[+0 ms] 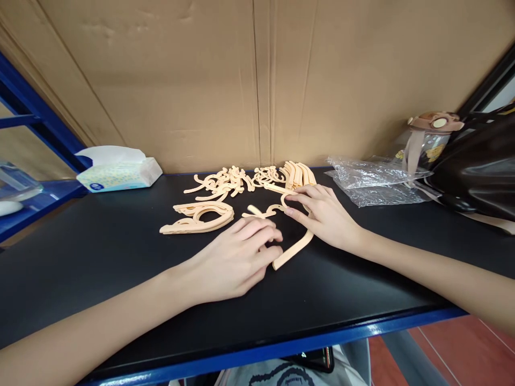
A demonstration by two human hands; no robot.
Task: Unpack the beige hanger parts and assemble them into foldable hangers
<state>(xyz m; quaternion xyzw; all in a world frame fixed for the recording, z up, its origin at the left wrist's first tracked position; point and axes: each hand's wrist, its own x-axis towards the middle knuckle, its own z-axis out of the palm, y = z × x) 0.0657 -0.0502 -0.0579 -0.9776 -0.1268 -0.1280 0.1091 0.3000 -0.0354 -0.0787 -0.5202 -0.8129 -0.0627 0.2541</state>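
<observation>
My right hand (325, 217) has its thumb and fingers closed on a beige plastic hanger arm (295, 251), whose straight end points down toward me. My left hand (243, 257) is beside that end, fingers curled together; whatever they hold, if anything, is hidden. Small beige pieces, one a hook (276, 209), lie just beyond my left fingers. To the left rests a flat stack of folded beige hangers (213, 224). Behind my hands are a loose pile of beige hooks (229, 181) and a neat bundle of curved hanger arms (298, 175).
A tissue pack (116, 170) stands at the back left of the black table (120, 257). On the right are crumpled clear plastic bags (374, 182), a bottle with a brown lid (432, 134) and a dark shiny bag (478, 166). Cardboard (181, 80) walls the back.
</observation>
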